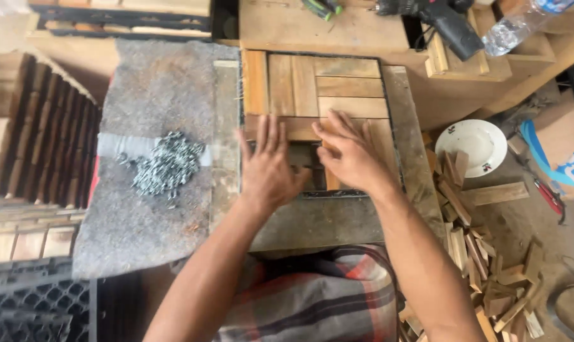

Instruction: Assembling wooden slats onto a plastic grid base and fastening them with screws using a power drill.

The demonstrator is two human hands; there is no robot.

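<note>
Pressing both palms down, we work on a square wooden tile (318,95) of short slats, sitting inside a dark frame (393,126) on the tabletop (312,221) in front of us. Our left hand (269,168) lies flat with its fingers spread over the near left slats, grip apart and clamped on nothing. Our right hand (350,155) rests just beside it, fingers splayed over a slat (331,180) at the near edge, also closed on nothing.

We judge that uneven pressure could tip a loose slat out of line, or a fingertip could get pinched in the gap near the frame. A careless elbow could scatter the pile of metal nails (166,164) lying on the grey felt mat (154,95) to our left.

Farther out, a power drill (445,22) and a clear plastic bottle (521,25) lie beyond the tile, a white plate (480,145) sits on the floor to the right, and offcuts (483,266) are heaped below it. At the far right edge lies a blue and white package (568,158), flat and partly cut off.
</note>
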